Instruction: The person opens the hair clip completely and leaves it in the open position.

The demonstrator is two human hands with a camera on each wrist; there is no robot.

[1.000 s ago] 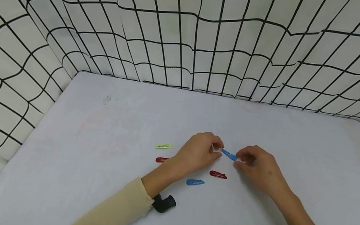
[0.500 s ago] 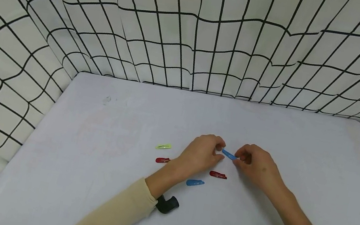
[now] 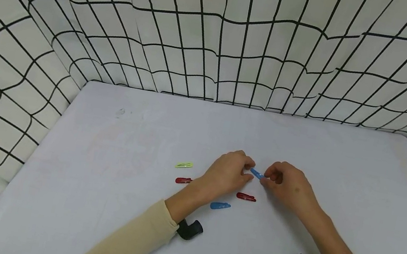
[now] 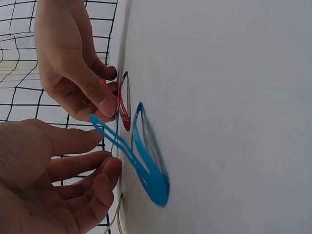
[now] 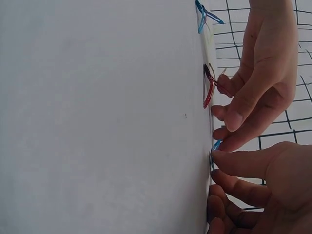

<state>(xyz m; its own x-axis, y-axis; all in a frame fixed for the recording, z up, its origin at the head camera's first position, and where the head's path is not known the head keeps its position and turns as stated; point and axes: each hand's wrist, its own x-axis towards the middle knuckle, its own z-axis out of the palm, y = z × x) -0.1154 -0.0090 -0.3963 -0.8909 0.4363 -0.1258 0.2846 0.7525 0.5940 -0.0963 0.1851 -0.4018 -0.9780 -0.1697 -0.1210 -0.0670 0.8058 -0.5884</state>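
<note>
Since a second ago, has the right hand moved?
Yes. The right hand has slid slightly left, toward the left hand, judged against the red clip lying on the table.

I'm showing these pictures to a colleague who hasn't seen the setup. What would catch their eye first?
Most likely the two hands meeting at the table's middle: the left hand and right hand each pinch an end of a small blue hair clip. Next, the bright clips scattered on the pale table nearer the person: a yellow-green clip, two red clips and another blue clip. Behind it all hangs a bold black-grid cloth.
</note>
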